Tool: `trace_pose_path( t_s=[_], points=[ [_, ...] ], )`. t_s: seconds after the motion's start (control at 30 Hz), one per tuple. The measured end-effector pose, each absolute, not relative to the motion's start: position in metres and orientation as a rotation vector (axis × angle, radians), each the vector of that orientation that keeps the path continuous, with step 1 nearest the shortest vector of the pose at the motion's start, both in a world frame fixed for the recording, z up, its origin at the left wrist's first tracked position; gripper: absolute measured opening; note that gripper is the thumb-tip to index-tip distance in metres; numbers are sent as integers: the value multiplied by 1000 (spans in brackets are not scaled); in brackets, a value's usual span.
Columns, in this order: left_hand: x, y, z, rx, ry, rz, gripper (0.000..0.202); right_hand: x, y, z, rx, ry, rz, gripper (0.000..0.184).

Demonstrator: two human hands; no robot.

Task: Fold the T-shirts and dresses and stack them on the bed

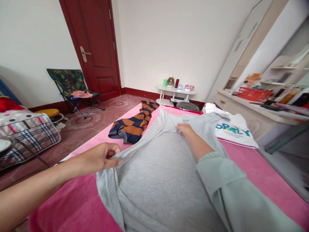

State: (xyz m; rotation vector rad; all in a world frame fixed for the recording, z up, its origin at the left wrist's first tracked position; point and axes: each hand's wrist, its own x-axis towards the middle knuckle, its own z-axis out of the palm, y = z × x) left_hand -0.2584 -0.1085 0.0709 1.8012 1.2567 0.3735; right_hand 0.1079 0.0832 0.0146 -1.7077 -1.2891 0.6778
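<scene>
A grey shirt [159,170] lies spread on a pink bed cover [253,167]. My left hand [101,156] pinches a fold at the shirt's left edge, fingers closed on the cloth. My right hand [184,129] reaches further out and grips the shirt near its collar end, fingers curled on the fabric. A pale green sleeve covers my right forearm.
An orange and navy striped garment [132,124] lies at the bed's far left. A white printed shirt [231,130] lies at the far right. A folding chair [72,88], a red door [96,48], a small white table [176,91] and a cluttered dresser [260,106] surround the bed.
</scene>
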Motion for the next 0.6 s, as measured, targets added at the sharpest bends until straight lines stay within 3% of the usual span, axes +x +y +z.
trace_pose_path(
  t_s=[0.07, 0.33, 0.6],
  points=[
    [-247, -112, 83, 1812, 1228, 407, 36, 104, 90, 21, -1666, -1201, 747, 10],
    [-192, -124, 121, 1925, 1164, 451, 26, 122, 107, 61, -1359, -1095, 779, 11],
    [-136, -138, 108, 2049, 1061, 447, 12, 152, 106, 56, -1358, -1113, 683, 8]
  ],
)
